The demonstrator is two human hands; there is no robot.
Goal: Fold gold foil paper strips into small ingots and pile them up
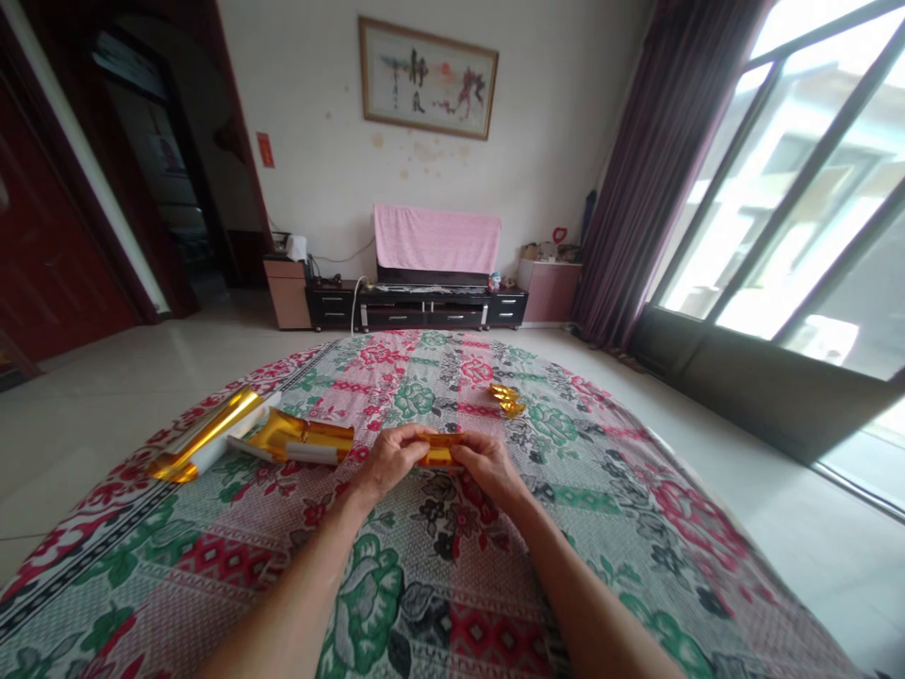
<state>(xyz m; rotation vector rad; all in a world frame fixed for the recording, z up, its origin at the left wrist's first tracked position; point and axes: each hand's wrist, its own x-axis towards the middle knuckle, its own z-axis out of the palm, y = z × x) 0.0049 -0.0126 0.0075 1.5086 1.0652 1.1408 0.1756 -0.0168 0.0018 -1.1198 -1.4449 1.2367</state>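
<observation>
A small folded piece of gold foil paper (439,451) is stretched between my two hands, just above the patterned cloth. My left hand (393,459) pinches its left end between thumb and fingers. The right end is gripped the same way by my right hand (487,462). Beyond my right hand lie several folded gold foil pieces (507,400), close together. To the left of my left hand rests a curled stack of gold and white foil sheets (301,439). Farther left is a larger rolled gold foil sheet (212,438), showing some white.
A floral cloth (368,585) in red, green and grey covers the broad rounded surface before me. Past its far edge stand a low black cabinet (424,309) and a pink cloth (438,238) draped over something. A purple curtain (636,170) and large windows are at the right.
</observation>
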